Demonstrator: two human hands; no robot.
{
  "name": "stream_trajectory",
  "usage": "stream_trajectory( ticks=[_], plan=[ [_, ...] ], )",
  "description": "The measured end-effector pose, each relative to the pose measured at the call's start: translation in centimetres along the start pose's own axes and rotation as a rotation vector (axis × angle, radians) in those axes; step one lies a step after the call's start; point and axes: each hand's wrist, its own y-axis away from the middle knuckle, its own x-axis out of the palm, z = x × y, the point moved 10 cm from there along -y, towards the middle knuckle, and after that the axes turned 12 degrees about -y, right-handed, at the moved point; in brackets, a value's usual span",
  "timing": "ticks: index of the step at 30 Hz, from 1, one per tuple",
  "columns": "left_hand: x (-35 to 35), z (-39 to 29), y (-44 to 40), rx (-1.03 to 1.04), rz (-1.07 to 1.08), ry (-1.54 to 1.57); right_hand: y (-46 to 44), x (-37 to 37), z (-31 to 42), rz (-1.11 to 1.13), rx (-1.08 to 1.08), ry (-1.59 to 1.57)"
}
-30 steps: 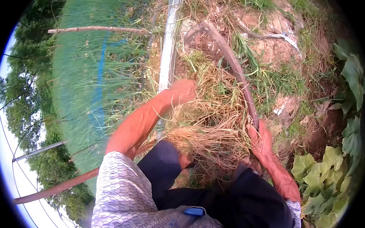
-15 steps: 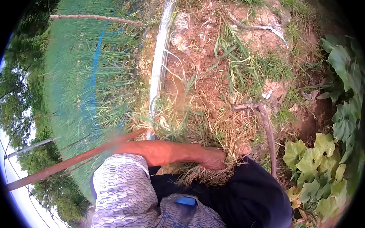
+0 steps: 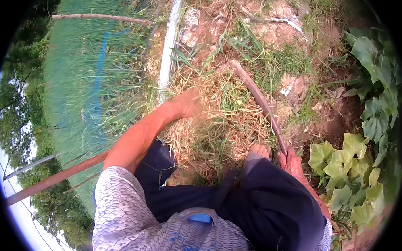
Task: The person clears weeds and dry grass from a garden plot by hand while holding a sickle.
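Note:
My left hand [image 3: 188,103] reaches to the left side of a heap of cut, partly dry grass [image 3: 213,143]. Motion blurs its fingers, so whether they grip any stalks is unclear. On the right, beside my knee, my right hand [image 3: 291,163] is wrapped around the lower end of a brown wooden tool handle [image 3: 258,95]. The handle slants up and left along the heap's right side. Its far end meets the grass, and no tool head can be made out there. My bare foot [image 3: 260,150] shows between the heap and my right hand.
A pale pipe or rail [image 3: 169,44] runs along the left of the soil strip. Beyond it stand dense green plants [image 3: 74,81] with blue netting or line. A wooden pole [image 3: 57,179] slants at lower left. Broad-leaved plants [image 3: 341,163] grow at right.
My left hand has moved up and left from the grass near my knees. The heap now spreads wider before me. The tool has swung up-left, and my right hand has come into view on its handle.

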Motion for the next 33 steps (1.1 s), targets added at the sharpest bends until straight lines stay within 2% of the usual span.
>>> stream_trajectory(
  ticks=[2,3,5,7,9,13,15,16,18,19,21,23,24,25,26,27,29,31,33],
  plan=[
    [0.8,-1.9,0.1,0.091,-0.127,-0.032,3.6,-1.4,-7.1,0.008,0.154,0.041],
    [1.4,-2.9,-0.1,0.14,-0.19,-0.056,5.5,-2.0,-10.3,-0.031,0.152,0.036],
    [7.5,-7.2,-1.5,0.325,-0.033,-0.237,8.9,-2.4,-14.4,-0.085,0.127,-0.018],
    [10.4,-13.1,1.0,0.577,0.081,-0.143,11.0,-1.9,-16.6,-0.115,0.129,-0.088],
    [10.6,-17.5,4.3,0.746,0.143,-0.18,11.3,-1.3,-17.4,-0.143,0.132,-0.165],
    [7.5,-18.3,5.7,0.783,0.145,-0.371,8.1,-1.2,-14.9,-0.225,0.044,-0.318],
    [2.5,-18.3,6.1,0.858,-0.132,-0.434,5.5,-0.7,-12.7,-0.255,-0.017,-0.422],
    [0.9,-18.3,6.3,0.862,-0.133,-0.447,4.2,-1.2,-11.0,-0.284,-0.058,-0.466],
    [-4.9,-18.8,7.6,0.799,-0.343,-0.546,1.9,-2.8,-7.1,-0.341,-0.138,-0.548],
    [-6.2,-19.0,8.0,0.809,-0.343,-0.55,1.2,-3.6,-5.4,-0.363,-0.176,-0.58],
    [-8.9,-18.7,8.2,0.736,-0.45,-0.547,-1.0,-4.7,-1.5,-0.285,-0.021,-0.707],
    [-9.2,-18.2,7.4,0.689,-0.421,-0.531,-2.7,-5.4,-1.9,-0.432,-0.193,-0.413],
    [-9.1,-17.6,6.8,0.634,-0.391,-0.516,-1.3,-4.7,-2.3,-0.415,-0.193,-0.286],
    [-8.4,-17.1,6.3,0.635,-0.393,-0.512,-0.7,-2.7,-7.5,-0.36,-0.064,-0.094],
    [-8.2,-16.5,5.8,0.621,-0.511,-0.441,0.4,-0.8,-11.8,-0.248,0.027,-0.11],
    [-8.2,-15.9,5.5,0.602,-0.63,-0.369,2.7,-0.8,-11.7,-0.399,-0.065,-0.045],
    [-6.5,-15.6,4.7,0.569,-0.641,-0.4,4.8,-1.0,-11.8,-0.538,-0.144,0.012],
    [-5.4,-14.8,2.1,0.447,-0.367,-0.567,2.9,0.3,-13.3,-0.253,-0.014,-0.533],
    [-8.9,-14.2,1.4,0.395,-0.424,-0.652,0.8,-1.1,-10.6,-0.224,-0.054,-0.621]
  ],
)
